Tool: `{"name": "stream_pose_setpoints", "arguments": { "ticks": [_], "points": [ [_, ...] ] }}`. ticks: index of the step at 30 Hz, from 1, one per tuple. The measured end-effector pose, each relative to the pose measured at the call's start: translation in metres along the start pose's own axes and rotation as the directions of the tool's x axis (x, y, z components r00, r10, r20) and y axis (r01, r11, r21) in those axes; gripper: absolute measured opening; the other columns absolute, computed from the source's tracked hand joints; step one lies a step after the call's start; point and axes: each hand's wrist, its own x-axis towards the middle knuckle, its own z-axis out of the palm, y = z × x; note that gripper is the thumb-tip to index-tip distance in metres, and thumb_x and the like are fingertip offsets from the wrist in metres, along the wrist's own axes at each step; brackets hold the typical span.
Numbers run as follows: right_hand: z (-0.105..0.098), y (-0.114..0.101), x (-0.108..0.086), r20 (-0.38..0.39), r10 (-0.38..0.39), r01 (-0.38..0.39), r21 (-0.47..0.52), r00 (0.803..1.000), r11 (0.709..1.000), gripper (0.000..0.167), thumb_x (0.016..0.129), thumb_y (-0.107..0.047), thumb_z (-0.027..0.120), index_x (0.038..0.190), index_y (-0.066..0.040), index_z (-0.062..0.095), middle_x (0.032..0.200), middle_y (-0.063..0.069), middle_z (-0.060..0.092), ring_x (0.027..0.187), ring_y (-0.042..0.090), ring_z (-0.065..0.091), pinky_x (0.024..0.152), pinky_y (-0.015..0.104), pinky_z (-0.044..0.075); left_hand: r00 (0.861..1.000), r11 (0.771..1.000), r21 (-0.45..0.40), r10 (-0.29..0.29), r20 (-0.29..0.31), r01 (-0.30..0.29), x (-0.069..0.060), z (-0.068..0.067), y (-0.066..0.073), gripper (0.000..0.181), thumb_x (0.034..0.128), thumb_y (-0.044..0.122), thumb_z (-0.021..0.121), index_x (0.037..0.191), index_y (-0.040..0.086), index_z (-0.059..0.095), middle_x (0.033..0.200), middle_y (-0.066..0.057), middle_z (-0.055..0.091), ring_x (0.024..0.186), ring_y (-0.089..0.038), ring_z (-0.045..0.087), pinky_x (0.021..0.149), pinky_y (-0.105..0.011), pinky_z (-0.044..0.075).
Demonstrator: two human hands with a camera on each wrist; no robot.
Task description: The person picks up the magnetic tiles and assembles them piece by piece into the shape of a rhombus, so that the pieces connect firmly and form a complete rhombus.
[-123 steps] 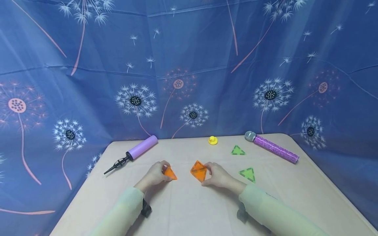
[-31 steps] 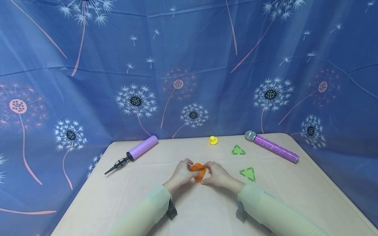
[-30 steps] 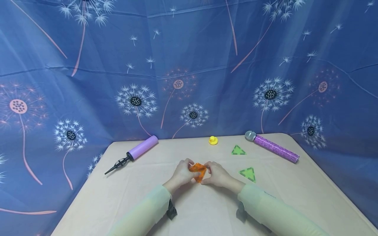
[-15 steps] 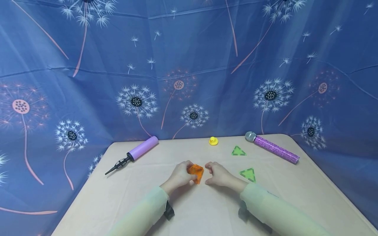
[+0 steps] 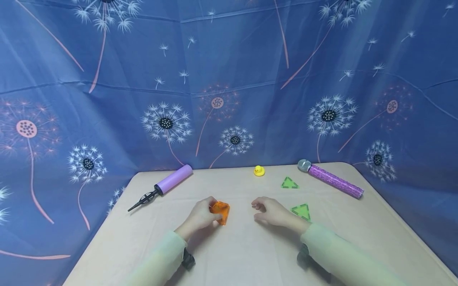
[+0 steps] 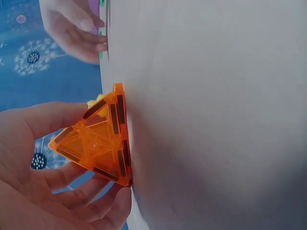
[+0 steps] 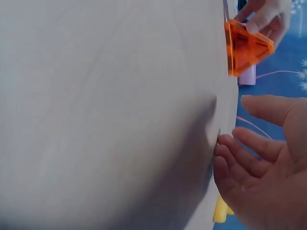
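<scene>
Near the middle of the head view, a little below centre, the left hand [image 5: 199,215] pinches an orange piece [image 5: 223,210] made of see-through triangular tiles set at angles to one another. The piece sits at the right end of that hand, caught between thumb and fingers, with its free side facing right. In the left wrist view the thumb lies along the piece's upper left and the fingers bend beneath it at lower left. Its long dark-striped edge runs beside the table [image 5: 236,258] surface (whether it touches the cloth I cannot tell).

The right hand [image 5: 273,213] hovers right of centre in the head view, relaxed, its fingers loosely bent and the thumb parted from them. A stretch of pale tabletop separates it from the orange piece, which shows at the upper right of the right wrist view, well apart from those fingertips.

One green triangle [image 5: 302,211] lies just above the right wrist; a second green triangle [image 5: 289,183] lies farther up the frame. Along the table's far edge are a yellow duck [image 5: 259,171] at centre, a glittery purple microphone [image 5: 332,180] at right and a lilac pump [image 5: 173,180] at left, before a blue dandelion curtain [image 5: 272,119].
</scene>
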Motion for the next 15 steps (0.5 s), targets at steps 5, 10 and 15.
{"name": "stream_pose_setpoints", "arguments": {
  "ticks": [5,10,15],
  "points": [
    [-0.01,0.004,-0.013,0.017,-0.045,0.045,-0.048,0.999,0.998,0.036,0.093,-0.014,0.071,0.126,0.002,0.066,0.126,0.017,0.067,0.125,0.039,0.058,0.109,0.055,0.04,1.0,1.0,0.011,-0.007,-0.02,0.007,-0.005,-0.009,-0.009,0.033,0.08,0.014,0.084,0.106,0.007,0.065,0.095,-0.003,0.067,0.084,-0.018,0.06,0.076,-0.039,0.053],
    [-0.022,0.009,-0.032,-0.015,0.018,-0.02,-0.163,1.0,0.987,0.043,0.095,-0.016,0.07,0.132,0.003,0.062,0.135,0.021,0.062,0.13,0.041,0.054,0.111,0.056,0.038,1.0,1.0,0.017,0.001,-0.027,-0.001,-0.008,-0.014,-0.014,0.032,0.0807,0.014,0.084,0.106,0.006,0.066,0.094,-0.003,0.068,0.083,-0.017,0.061,0.075,-0.038,0.053],
    [-0.034,0.016,-0.05,-0.079,0.067,-0.086,-0.271,0.995,0.959,0.049,0.095,-0.02,0.071,0.135,0.007,0.059,0.138,0.026,0.058,0.131,0.045,0.051,0.11,0.059,0.037,0.999,0.999,0.03,-0.013,-0.032,0.014,-0.009,-0.017,-0.016,0.033,0.0803,0.016,0.085,0.105,0.006,0.066,0.093,-0.003,0.067,0.083,-0.018,0.059,0.076,-0.038,0.053]
  ]
}}
